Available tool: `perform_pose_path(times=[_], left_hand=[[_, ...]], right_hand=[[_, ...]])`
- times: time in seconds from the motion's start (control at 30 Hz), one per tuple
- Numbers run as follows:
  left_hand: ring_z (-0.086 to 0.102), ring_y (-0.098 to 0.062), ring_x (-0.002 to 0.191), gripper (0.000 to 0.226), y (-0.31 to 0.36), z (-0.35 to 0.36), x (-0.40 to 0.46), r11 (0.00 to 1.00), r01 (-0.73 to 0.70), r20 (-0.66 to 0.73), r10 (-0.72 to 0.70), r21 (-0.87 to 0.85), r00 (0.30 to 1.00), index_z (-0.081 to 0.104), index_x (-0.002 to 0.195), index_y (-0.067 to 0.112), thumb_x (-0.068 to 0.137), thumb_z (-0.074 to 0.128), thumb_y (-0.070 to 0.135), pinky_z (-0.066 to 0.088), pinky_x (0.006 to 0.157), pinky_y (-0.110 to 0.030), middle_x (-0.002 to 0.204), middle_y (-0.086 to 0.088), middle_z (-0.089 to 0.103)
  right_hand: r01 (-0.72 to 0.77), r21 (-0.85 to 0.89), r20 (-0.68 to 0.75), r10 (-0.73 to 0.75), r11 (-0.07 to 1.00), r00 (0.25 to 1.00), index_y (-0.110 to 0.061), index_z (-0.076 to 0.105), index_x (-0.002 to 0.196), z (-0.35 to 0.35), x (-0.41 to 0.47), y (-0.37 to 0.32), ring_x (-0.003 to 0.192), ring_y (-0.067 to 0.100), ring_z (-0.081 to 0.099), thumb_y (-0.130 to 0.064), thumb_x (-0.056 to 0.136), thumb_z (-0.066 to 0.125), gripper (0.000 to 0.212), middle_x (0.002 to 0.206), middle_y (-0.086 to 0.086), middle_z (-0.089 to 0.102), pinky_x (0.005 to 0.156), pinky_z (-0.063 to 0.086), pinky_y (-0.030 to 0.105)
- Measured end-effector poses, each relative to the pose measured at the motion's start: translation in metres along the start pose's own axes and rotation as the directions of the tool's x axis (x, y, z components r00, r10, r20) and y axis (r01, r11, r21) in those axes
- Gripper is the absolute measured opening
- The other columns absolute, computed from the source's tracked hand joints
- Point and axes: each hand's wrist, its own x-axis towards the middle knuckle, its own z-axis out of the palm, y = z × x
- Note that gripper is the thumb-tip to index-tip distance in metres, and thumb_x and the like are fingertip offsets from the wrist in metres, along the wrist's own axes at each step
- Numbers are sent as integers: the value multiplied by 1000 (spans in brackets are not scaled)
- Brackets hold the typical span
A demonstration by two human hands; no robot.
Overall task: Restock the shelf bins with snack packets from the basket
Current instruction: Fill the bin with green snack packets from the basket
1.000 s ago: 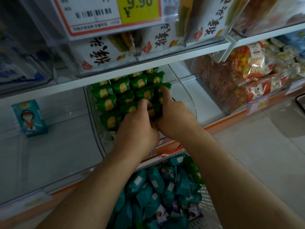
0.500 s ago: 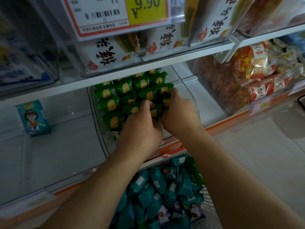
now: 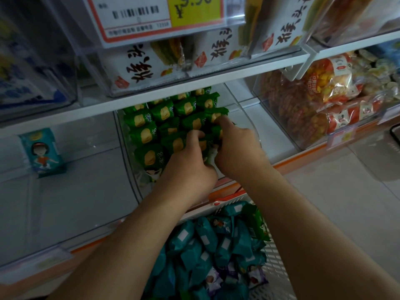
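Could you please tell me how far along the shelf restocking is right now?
Done: green packets already fill most of the clear bin. In hand: left hand and right hand are placing more at its front. Left: the basket still holds many teal packets.

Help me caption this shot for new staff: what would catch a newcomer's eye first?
Both hands, left hand and right hand, meet mid-frame among the green snack packets stacked in the clear shelf bin. Below them a white basket holds a heap of teal packets. Above, a yellow price tag stands out.
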Motion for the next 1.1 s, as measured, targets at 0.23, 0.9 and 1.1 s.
perform_pose_path(times=[0.23, 0.9, 1.1], left_hand=[[58, -8, 77, 95, 4, 6, -8, 1000, 4, 43, -3, -22, 999, -4, 154, 49, 94, 66, 27, 49, 63, -31, 103, 13, 50], [63, -5, 90, 35, -2, 1, -31, 987, -159, -178, 157, 3, 971, 55, 127, 36, 98, 60, 19, 59, 82, -38, 98, 16, 65], [61, -3, 90, 22, -3, 6, -58, 943, -328, -156, 333, 58, 930, 65, 114, 24, 97, 58, 13, 52, 74, -24, 99, 14, 65]], right_hand=[[-20, 21, 115, 18, 1000, 993, -32, 23, 154, -3, -3, 1, 63, 16, 54, 0, 84, 68, 90, 79, 2, 51, 49, 43, 29], [244, 132, -303, -196, 961, 933, -21, 52, 103, -21, -48, 27, 62, 28, 60, -1, 80, 51, 30, 74, 4, 63, 53, 55, 48], [151, 177, -166, -121, 973, 979, -23, 59, 74, -8, -100, 65, 60, 14, 61, 0, 77, 53, 24, 66, -6, 64, 55, 56, 41]])
